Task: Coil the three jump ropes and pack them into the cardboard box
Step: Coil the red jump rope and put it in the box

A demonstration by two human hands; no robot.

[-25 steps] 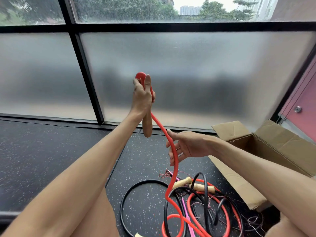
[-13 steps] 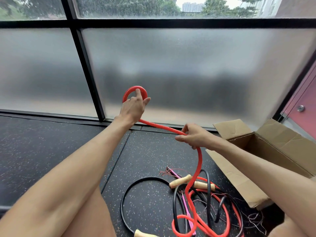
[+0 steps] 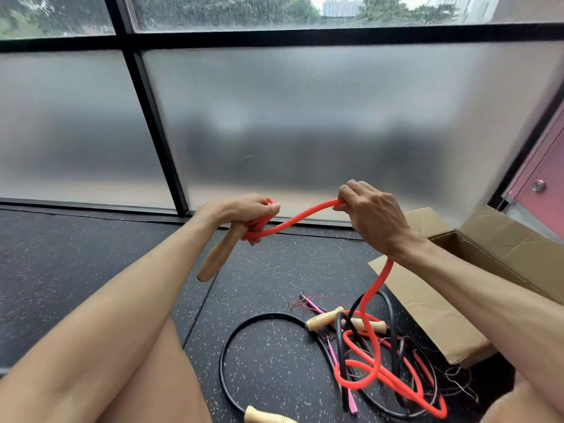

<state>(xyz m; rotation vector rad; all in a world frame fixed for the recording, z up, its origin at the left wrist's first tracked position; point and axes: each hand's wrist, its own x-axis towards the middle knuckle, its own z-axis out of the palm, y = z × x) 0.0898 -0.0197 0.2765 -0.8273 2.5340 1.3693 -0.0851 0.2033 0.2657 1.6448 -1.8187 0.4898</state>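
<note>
Your left hand (image 3: 244,212) grips the pale wooden handle (image 3: 217,256) and coils of the thick red rubber jump rope (image 3: 300,214) while your right hand (image 3: 370,219) pinches its span, the tail lying beside the open brown cardboard box (image 3: 503,239).

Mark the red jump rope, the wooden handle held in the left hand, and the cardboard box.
red jump rope (image 3: 300,214), head view, on the raised stretch
wooden handle (image 3: 218,257), head view, on its bare lower shaft
cardboard box (image 3: 503,236), head view, on an open flap
</note>
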